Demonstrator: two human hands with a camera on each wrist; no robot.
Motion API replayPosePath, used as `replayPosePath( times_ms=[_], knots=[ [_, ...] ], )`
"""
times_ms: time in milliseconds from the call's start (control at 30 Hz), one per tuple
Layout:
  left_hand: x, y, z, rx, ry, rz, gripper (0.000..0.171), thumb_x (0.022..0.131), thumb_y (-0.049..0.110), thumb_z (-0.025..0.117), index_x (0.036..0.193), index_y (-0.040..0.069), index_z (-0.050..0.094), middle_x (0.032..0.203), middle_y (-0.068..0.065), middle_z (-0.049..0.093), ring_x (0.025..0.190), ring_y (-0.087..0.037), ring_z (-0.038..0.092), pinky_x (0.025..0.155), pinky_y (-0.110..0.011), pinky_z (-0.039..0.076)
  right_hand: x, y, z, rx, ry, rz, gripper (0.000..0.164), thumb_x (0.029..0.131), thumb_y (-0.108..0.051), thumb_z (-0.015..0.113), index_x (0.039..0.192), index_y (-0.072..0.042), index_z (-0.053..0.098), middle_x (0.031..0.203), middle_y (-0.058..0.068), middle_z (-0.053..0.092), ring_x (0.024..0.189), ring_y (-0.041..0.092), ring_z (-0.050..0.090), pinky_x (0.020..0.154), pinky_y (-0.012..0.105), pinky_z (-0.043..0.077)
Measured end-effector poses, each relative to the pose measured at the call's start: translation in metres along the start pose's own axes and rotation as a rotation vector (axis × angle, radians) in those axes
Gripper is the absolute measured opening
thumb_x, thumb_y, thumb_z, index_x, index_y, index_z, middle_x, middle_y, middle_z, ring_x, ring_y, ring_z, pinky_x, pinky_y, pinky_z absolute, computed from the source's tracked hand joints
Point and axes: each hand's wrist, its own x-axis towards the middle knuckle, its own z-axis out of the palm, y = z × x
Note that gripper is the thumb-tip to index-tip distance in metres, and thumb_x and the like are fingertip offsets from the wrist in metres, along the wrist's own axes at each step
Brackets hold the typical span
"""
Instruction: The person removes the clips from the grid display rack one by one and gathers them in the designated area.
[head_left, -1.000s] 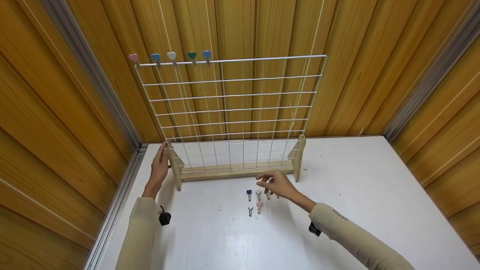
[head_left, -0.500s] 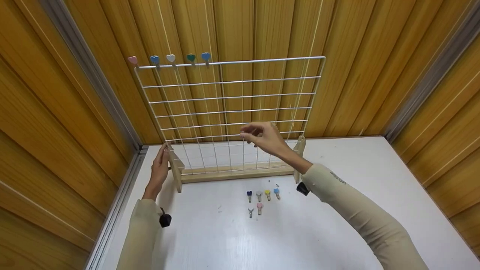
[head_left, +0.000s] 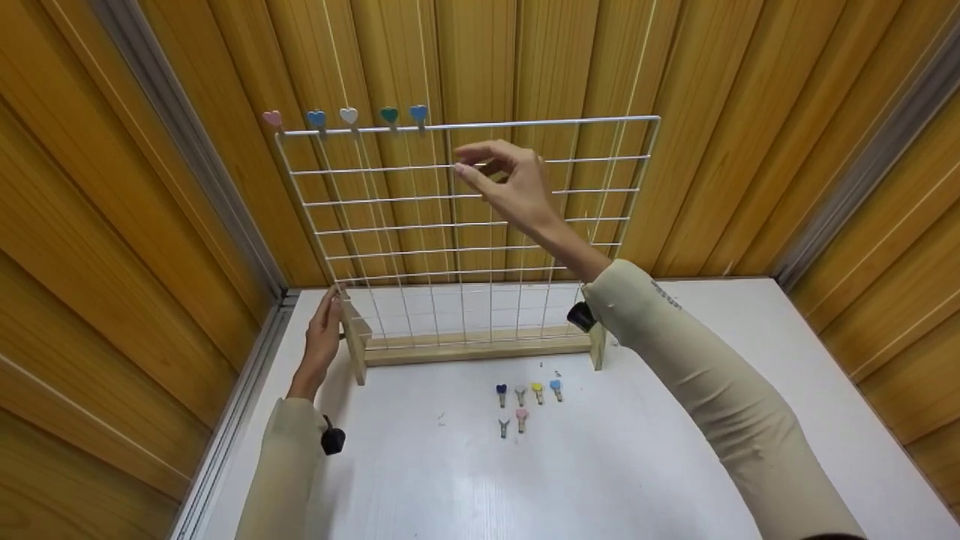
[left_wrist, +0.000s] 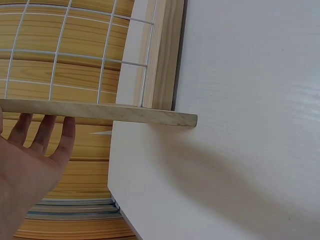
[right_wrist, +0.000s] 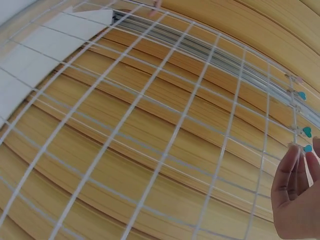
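A white wire grid rack (head_left: 487,223) stands in wooden feet on the white table. Along its top bar sit several heart clips: pink (head_left: 273,118), blue (head_left: 316,118), white (head_left: 349,115), green (head_left: 388,115) and another blue one. My left hand (head_left: 322,334) rests against the left wooden foot (left_wrist: 100,110), its fingers behind the wood in the left wrist view. Before the grid's upper rows, my right hand (head_left: 514,180) is raised with thumb and forefinger brought together. They pinch what looks like a small clip, mostly hidden by the fingertips.
On the table (head_left: 420,480) before the rack lie loose clips, among them dark blue (head_left: 502,391), yellow (head_left: 537,390), light blue (head_left: 556,387) and pink (head_left: 522,416). Wood-patterned panels (head_left: 712,135) close in the back and sides.
My right hand has risen from above the loose clips to the grid's upper part, moving slightly left. The left hand stays at the left foot.
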Motion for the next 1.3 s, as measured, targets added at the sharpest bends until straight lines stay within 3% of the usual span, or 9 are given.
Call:
replayPosePath(
  times_ms=[233, 333, 433, 533, 600, 900, 1300],
  knots=[
    [0.001, -0.005, 0.001, 0.012, 0.002, -0.009, 0.061, 0.112, 0.048, 0.025, 0.166, 0.026, 0.010, 0.173, -0.010, 0.012, 0.158, -0.038, 0.018, 0.123, -0.059, 0.032, 0.026, -0.018, 0.013, 0.077, 0.067, -0.027, 0.033, 0.095, -0.006, 0.072, 0.127, 0.001, 0.068, 0.116, 0.014, 0.067, 0.079, 0.014, 0.066, 0.066, 0.022, 0.058],
    [0.000, -0.003, 0.002, 0.006, 0.008, -0.010, 0.060, 0.112, 0.047, 0.026, 0.166, 0.026, 0.011, 0.173, -0.011, 0.013, 0.158, -0.038, 0.019, 0.123, -0.058, 0.031, 0.034, -0.020, 0.020, 0.121, 0.018, 0.016, 0.044, 0.097, -0.006, 0.069, 0.140, -0.002, 0.059, 0.128, 0.012, 0.062, 0.080, 0.018, 0.069, 0.060, 0.023, 0.059],
    [0.000, -0.002, 0.004, -0.008, 0.016, -0.001, 0.059, 0.113, 0.045, 0.027, 0.166, 0.025, 0.012, 0.173, -0.011, 0.015, 0.157, -0.037, 0.020, 0.122, -0.058, 0.033, 0.040, -0.021, 0.025, 0.176, -0.084, 0.079, 0.052, 0.102, -0.010, 0.063, 0.151, -0.007, 0.048, 0.142, 0.011, 0.057, 0.082, 0.019, 0.071, 0.062, 0.025, 0.061],
    [0.000, -0.003, 0.005, -0.019, 0.012, 0.006, 0.059, 0.113, 0.045, 0.027, 0.166, 0.025, 0.013, 0.173, -0.011, 0.015, 0.158, -0.038, 0.020, 0.122, -0.059, 0.033, 0.042, -0.019, 0.029, 0.242, -0.159, 0.145, 0.053, 0.106, -0.014, 0.056, 0.157, -0.009, 0.040, 0.148, 0.010, 0.053, 0.081, 0.017, 0.072, 0.064, 0.026, 0.061],
    [0.000, -0.004, 0.005, -0.021, 0.010, 0.005, 0.059, 0.113, 0.045, 0.027, 0.166, 0.024, 0.012, 0.173, -0.011, 0.014, 0.158, -0.038, 0.020, 0.122, -0.059, 0.034, 0.043, -0.017, 0.031, 0.278, -0.165, 0.175, 0.050, 0.108, -0.015, 0.052, 0.156, -0.009, 0.040, 0.146, 0.011, 0.054, 0.077, 0.015, 0.071, 0.063, 0.024, 0.059],
    [-0.003, -0.006, 0.005, -0.046, 0.002, 0.009, 0.057, 0.114, 0.040, 0.026, 0.166, 0.024, 0.013, 0.173, -0.011, 0.014, 0.157, -0.039, 0.022, 0.119, -0.062, 0.035, 0.048, -0.008, 0.042, 0.366, 0.012, 0.149, 0.032, 0.105, -0.008, 0.056, 0.134, 0.002, 0.064, 0.118, 0.019, 0.072, 0.050, 0.007, 0.063, 0.047, 0.016, 0.048],
    [0.000, -0.003, 0.007, 0.022, 0.006, -0.021, 0.060, 0.112, 0.048, 0.026, 0.166, 0.029, 0.010, 0.173, -0.008, 0.014, 0.159, -0.036, 0.017, 0.124, -0.058, 0.029, 0.052, -0.012, 0.045, 0.423, 0.141, 0.193, 0.027, 0.102, -0.004, 0.060, 0.125, 0.005, 0.070, 0.112, 0.021, 0.076, 0.042, 0.006, 0.058, 0.043, 0.014, 0.043]
  ],
)
